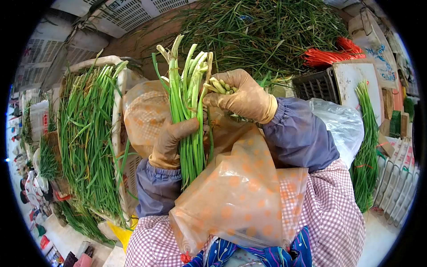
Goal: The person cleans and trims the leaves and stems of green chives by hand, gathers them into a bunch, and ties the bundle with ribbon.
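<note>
A bundle of long green stalks (191, 98) stands nearly upright in front of my body, its pale cut ends at the top. My left hand (173, 140), in a tan glove, is wrapped round the lower middle of the bundle. At the bundle's upper right, my right hand (240, 95), gloved the same way, is closed on several short pale stalk pieces (222, 86). Its fingertips are beside the bundle; whether they touch it is hard to tell. Below both hands, an orange-dotted plastic sheet (235, 196) covers my lap.
A white crate (119, 93) at the left holds many green stalks. A big heap of greens (267, 35) lies ahead, with red ties (333, 55) on its right edge. Further right are a black crate (316, 86), a white board (356, 73) and a tied bundle (367, 151).
</note>
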Action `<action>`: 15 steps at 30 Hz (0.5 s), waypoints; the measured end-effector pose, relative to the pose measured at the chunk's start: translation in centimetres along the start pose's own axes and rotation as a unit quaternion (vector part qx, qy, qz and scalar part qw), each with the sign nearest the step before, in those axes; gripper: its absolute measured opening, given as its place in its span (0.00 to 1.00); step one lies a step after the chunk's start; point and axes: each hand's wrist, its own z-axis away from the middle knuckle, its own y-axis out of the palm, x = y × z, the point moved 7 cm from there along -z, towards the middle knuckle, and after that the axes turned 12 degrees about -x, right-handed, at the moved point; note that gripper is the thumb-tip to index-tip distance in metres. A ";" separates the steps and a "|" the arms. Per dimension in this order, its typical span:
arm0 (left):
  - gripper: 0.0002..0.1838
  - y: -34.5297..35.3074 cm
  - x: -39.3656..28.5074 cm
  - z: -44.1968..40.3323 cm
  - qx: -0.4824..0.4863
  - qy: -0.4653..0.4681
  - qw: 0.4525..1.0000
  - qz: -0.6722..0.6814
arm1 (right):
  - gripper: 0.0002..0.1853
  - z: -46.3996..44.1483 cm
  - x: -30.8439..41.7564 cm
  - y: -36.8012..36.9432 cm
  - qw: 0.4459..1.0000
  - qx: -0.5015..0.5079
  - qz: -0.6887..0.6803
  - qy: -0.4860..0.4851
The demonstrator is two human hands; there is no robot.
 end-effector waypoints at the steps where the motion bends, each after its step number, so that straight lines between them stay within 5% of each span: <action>1: 0.18 0.0 -0.1 0.0 0.000 -0.001 1.000 0.000 | 0.12 0.2 0.3 0.1 1.000 0.004 0.007 0.014; 3: 0.22 -0.1 0.1 0.2 0.016 -0.032 0.999 -0.008 | 0.12 -0.1 -0.6 0.0 0.999 0.009 0.015 0.029; 5: 0.20 -1.0 0.6 0.6 -0.029 -0.066 0.997 -0.012 | 0.10 -1.4 -0.7 -2.4 0.979 -0.093 0.049 -0.176; 7: 0.17 -1.9 1.0 0.8 -0.076 -0.098 0.992 -0.015 | 0.04 -2.6 -0.5 -8.0 0.967 -0.244 -0.003 -0.067; 9: 0.16 -2.9 0.3 0.9 -0.131 -0.035 0.990 -0.041 | 0.06 -3.0 -0.4 -14.3 0.908 -0.402 0.082 -0.085; 11: 0.16 -2.6 0.0 0.8 -0.123 -0.010 0.992 -0.037 | 0.08 -3.1 -1.3 -15.6 0.904 -0.407 0.123 -0.049; 13: 0.16 -2.1 -0.2 0.7 -0.116 0.011 0.993 -0.033 | 0.10 -1.5 0.1 -11.1 0.909 -0.354 0.156 -0.151; 15: 0.15 -1.5 -0.5 0.4 -0.133 0.021 0.989 -0.064 | 0.12 -0.7 -0.5 -5.7 0.975 -0.187 0.096 -0.078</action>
